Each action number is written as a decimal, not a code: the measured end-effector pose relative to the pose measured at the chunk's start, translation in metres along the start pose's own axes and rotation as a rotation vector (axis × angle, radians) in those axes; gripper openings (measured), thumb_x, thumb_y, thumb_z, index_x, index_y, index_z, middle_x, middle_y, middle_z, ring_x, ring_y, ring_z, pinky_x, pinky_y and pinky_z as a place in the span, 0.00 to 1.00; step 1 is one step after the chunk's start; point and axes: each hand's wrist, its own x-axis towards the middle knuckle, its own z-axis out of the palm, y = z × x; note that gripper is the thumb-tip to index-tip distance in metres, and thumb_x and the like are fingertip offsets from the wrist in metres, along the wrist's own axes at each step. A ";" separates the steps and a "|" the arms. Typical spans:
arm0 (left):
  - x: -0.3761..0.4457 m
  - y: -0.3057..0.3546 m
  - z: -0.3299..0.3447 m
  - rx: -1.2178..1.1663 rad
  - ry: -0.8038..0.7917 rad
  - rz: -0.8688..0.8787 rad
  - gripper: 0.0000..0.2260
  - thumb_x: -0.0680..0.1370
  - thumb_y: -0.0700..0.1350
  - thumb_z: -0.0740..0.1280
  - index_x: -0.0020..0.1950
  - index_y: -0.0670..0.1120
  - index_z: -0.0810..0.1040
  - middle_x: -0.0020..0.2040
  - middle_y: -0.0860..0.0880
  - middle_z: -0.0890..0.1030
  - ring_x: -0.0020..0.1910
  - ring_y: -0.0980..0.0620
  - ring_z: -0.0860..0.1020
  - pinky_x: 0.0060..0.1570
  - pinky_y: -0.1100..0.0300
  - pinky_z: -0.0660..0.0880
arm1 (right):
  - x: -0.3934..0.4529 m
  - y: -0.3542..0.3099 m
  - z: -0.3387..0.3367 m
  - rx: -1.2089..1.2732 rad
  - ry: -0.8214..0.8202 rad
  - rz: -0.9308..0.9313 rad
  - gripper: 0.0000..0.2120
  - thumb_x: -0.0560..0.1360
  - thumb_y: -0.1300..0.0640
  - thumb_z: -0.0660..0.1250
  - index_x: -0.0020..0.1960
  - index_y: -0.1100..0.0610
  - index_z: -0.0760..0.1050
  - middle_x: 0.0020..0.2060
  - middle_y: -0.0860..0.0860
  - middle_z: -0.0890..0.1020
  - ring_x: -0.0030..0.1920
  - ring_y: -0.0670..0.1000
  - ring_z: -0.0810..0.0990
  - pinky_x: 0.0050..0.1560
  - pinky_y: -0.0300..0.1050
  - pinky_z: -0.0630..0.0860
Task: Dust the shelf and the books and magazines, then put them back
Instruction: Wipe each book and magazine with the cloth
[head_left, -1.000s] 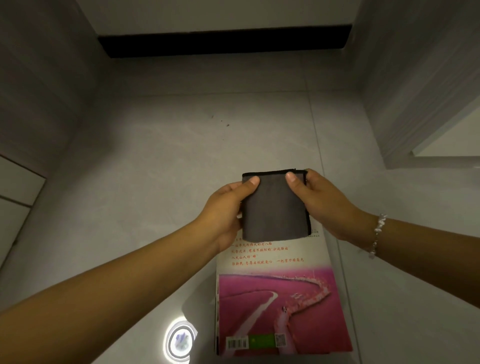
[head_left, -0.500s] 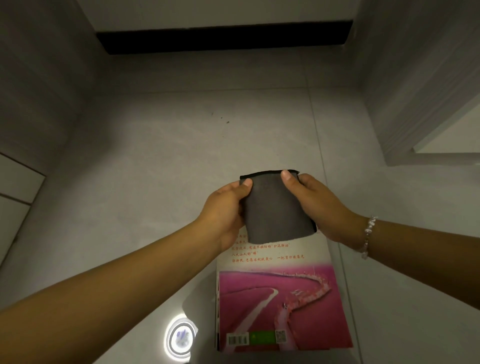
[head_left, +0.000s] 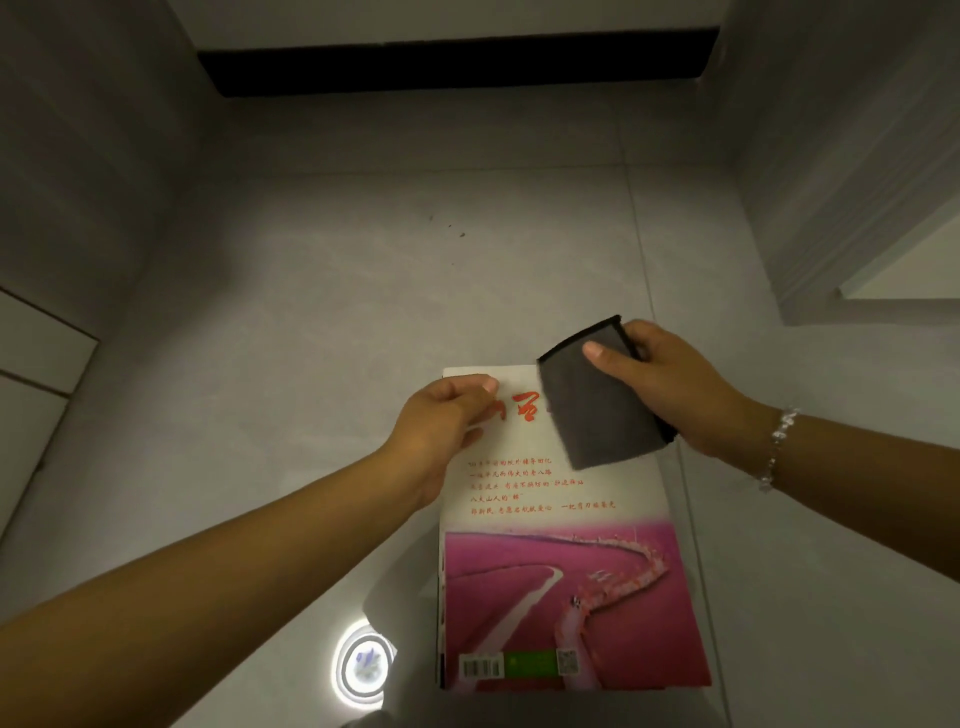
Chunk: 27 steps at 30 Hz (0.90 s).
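A magazine (head_left: 561, 571) with a pink landscape picture and red print lies flat on the grey floor, barcode edge nearest me. My right hand (head_left: 675, 389) grips a folded dark grey cloth (head_left: 597, 415), thumb on top, over the magazine's upper right corner. My left hand (head_left: 441, 421) sits over the magazine's upper left corner, fingers loosely curled, with nothing in it that I can see. Whether it touches the cover is unclear. No shelf is in view.
Grey floor tiles (head_left: 311, 312) surround the magazine. A round lamp reflection (head_left: 363, 662) shines on the floor left of its near edge. A dark recess (head_left: 457, 62) runs along the far wall. A grey wall and door frame (head_left: 831, 208) stand right, pale panels (head_left: 36, 364) left.
My left hand let go of the cloth and dropped toward the magazine's upper left corner. My right hand carried the cloth to the right, uncovering the top of the cover.
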 end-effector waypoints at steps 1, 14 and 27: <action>0.001 -0.002 -0.002 0.027 0.024 0.004 0.05 0.78 0.47 0.66 0.50 0.48 0.79 0.52 0.48 0.82 0.53 0.49 0.78 0.52 0.56 0.74 | 0.002 -0.003 -0.004 -0.093 0.071 -0.055 0.14 0.75 0.46 0.66 0.52 0.56 0.72 0.45 0.47 0.79 0.46 0.49 0.78 0.46 0.45 0.77; 0.008 -0.017 -0.006 0.280 0.221 0.107 0.22 0.77 0.46 0.67 0.70 0.44 0.68 0.67 0.47 0.72 0.61 0.47 0.73 0.62 0.52 0.71 | 0.012 0.057 0.054 -0.407 0.140 -0.321 0.11 0.75 0.49 0.66 0.49 0.58 0.74 0.47 0.49 0.77 0.49 0.48 0.74 0.52 0.40 0.70; 0.017 -0.027 -0.023 0.092 -0.059 -0.134 0.10 0.79 0.45 0.65 0.57 0.43 0.79 0.52 0.46 0.83 0.47 0.47 0.83 0.39 0.55 0.81 | 0.009 0.080 0.061 -0.693 0.039 -0.430 0.27 0.77 0.46 0.49 0.75 0.52 0.57 0.75 0.50 0.57 0.73 0.42 0.47 0.73 0.41 0.37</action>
